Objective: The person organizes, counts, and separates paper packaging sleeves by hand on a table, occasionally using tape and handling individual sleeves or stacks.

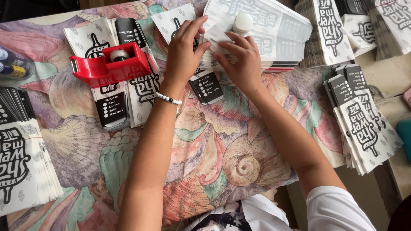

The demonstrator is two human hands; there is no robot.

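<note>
White paper sleeve (216,36) is pinched between both hands at the far side of the table, on top of a flat stack of sleeves (274,30). Left hand (184,49) and right hand (239,57) meet at its near corner, fingers closed narrow on it (equally near). Its long axis runs away to the upper left. A red tape dispenser (109,66) stands well to the left.

Table draped in a seashell-print cloth (214,154) — pinks, greens, purples. Bare pale tabletop (385,77) showing at the right edge. Soft, even light — no hard shadows. Dark strip of background along the top left.
</note>
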